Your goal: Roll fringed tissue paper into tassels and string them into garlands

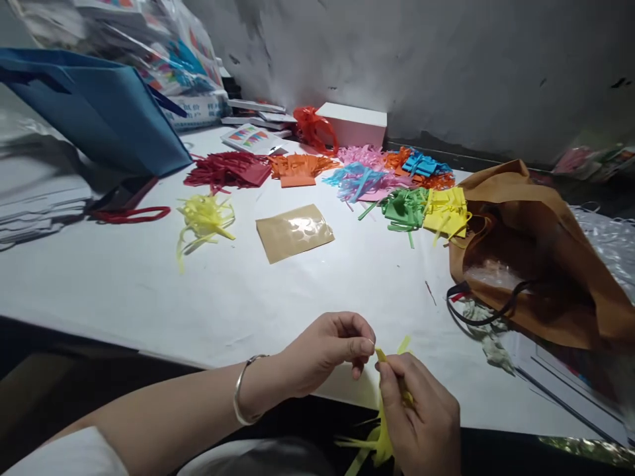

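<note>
My right hand [421,410] is closed round a yellow paper tassel [381,436]. Its folded top pokes out between thumb and fingers, and the cut strips hang down past the table's front edge. Just left of that top, my left hand [332,350] pinches thumb and forefinger together; a tiny pale glint shows at the tips, too small to name. A brown paper sheet [280,241] with shiny clear round spots lies farther back on the table. Left of it sits a loose pale yellow tassel [206,218].
Fringed paper bundles line the back: dark red [228,170], orange [300,168], green [404,206] and yellow [446,210], with pink and blue among them. A brown bag [536,264] lies open at right. A blue bag [99,112] stands at left. A white box [352,122] is by the wall.
</note>
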The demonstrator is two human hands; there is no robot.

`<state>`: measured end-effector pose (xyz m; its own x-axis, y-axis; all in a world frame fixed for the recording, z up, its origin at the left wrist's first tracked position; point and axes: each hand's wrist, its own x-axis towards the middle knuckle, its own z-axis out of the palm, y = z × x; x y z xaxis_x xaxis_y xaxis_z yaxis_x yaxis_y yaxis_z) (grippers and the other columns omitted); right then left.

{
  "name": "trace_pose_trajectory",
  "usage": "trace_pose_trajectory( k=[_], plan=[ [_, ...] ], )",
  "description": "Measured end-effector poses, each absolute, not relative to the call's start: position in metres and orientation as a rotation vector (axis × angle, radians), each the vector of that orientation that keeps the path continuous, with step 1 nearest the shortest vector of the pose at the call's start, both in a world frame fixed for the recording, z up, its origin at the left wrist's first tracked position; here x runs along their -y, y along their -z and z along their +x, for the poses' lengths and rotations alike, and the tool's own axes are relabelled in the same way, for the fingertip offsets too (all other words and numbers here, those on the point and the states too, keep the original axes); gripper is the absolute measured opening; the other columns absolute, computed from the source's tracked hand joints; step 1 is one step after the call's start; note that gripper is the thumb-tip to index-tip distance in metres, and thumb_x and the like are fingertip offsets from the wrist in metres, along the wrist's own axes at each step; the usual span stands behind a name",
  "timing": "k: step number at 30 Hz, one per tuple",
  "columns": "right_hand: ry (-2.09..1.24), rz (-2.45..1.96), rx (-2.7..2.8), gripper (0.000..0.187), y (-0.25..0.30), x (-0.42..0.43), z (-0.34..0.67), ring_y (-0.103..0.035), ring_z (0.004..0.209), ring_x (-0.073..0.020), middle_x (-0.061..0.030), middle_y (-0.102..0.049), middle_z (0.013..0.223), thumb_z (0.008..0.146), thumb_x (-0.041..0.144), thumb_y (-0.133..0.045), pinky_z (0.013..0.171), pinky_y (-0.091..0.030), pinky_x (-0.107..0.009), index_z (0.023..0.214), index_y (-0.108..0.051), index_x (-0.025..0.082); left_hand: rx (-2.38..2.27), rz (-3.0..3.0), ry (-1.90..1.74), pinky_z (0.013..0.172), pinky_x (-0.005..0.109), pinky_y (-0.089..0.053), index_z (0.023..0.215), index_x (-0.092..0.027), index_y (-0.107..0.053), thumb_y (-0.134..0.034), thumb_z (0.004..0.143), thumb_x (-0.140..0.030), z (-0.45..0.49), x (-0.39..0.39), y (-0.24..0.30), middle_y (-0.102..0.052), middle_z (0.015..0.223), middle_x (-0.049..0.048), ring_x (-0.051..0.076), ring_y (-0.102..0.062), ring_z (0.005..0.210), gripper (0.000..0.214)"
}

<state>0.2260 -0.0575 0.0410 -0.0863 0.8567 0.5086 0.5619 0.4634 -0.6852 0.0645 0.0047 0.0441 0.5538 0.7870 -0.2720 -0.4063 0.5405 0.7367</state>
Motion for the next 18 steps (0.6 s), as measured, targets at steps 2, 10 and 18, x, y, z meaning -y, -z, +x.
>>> trace_pose_trajectory(
  k=[2,10,18],
  plan=[
    [-0.390,-1.228,1.805,0.016,-0.041,0.059,0.223,-0.056,0.062,-0.0107,0.0013,-0.058,0.071,0.097,0.015,-0.049,0.059,-0.042,-0.024,0.087,-0.058,0.022,-0.670,0.701,-0.789,0.049,0.018,-0.043,0.072,-0.010,-0.067,-0.089,0.068,-0.028,0.059,-0.003,-0.042,-0.064,0.064,-0.0001,0.007,-0.057,0.050,0.028],
    [-0.359,-1.215,1.977,0.021,-0.049,0.054,0.220,-0.050,0.055,-0.0105,0.0028,-0.052,0.063,0.097,0.014,-0.048,0.053,-0.037,-0.024,0.079,-0.057,0.021,-0.771,0.957,-0.815,0.053,0.021,-0.048,0.071,-0.014,-0.066,-0.081,0.072,-0.025,0.047,0.002,-0.045,-0.063,0.065,-0.0014,0.008,-0.055,0.054,0.019],
    [-0.635,-1.145,1.990,0.023,-0.053,0.052,0.221,-0.056,0.058,-0.0110,0.0011,-0.058,0.068,0.099,0.016,-0.043,0.054,-0.042,-0.022,0.082,-0.058,0.021,-0.778,1.115,-0.642,0.057,0.020,-0.050,0.076,-0.015,-0.069,-0.078,0.075,-0.028,0.036,-0.002,-0.047,-0.067,0.069,-0.0005,0.009,-0.057,0.059,0.015]
  ],
)
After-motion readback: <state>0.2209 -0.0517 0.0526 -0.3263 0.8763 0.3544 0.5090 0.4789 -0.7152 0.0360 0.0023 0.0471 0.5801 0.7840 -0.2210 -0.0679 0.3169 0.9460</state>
